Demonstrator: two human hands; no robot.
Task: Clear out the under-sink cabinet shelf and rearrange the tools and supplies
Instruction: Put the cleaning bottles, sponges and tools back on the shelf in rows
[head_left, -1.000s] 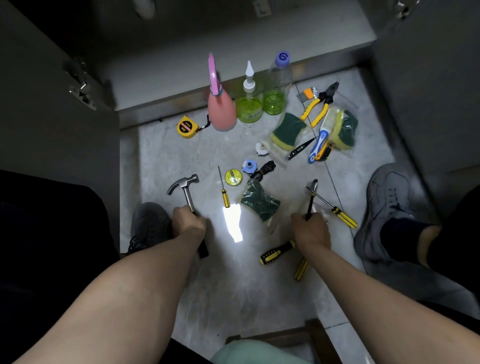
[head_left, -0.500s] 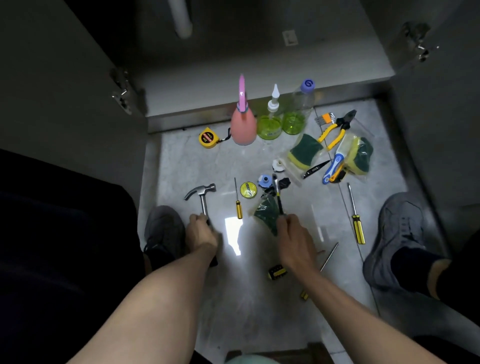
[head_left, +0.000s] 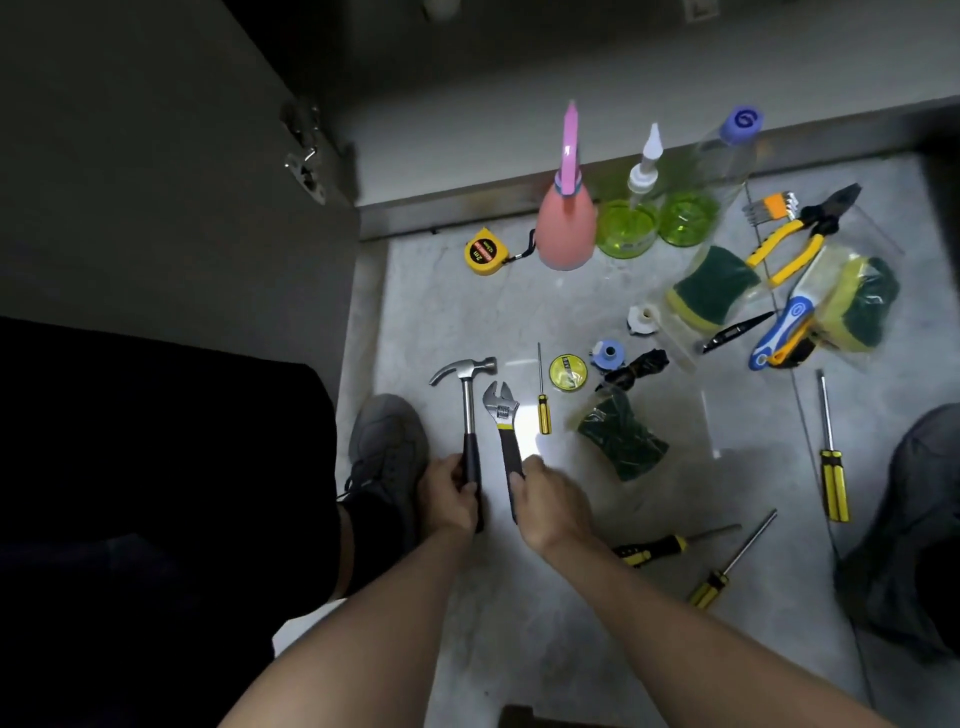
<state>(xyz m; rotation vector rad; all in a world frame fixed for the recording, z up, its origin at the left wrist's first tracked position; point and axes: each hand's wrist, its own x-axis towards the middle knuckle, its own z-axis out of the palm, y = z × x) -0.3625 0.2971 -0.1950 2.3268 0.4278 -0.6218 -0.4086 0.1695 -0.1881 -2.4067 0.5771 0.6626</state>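
Observation:
A claw hammer lies on the pale floor, head pointing away, and my left hand grips its black handle. Right beside it lies an adjustable wrench with a black and yellow handle; my right hand is closed on the handle's lower end. A small yellow-handled screwdriver lies just right of the wrench. Behind stand a pink spray bottle and two clear bottles with green liquid, in front of the bare cabinet shelf.
A yellow tape measure, bagged green sponges, yellow pliers, tape rolls and a dark scouring pad litter the floor. Three more screwdrivers lie right. My shoes flank the tools. Open cabinet doors stand either side.
My right hand carried the wrench from the right side of the floor leftward and set it down next to the hammer. My left hand has stayed on the hammer handle.

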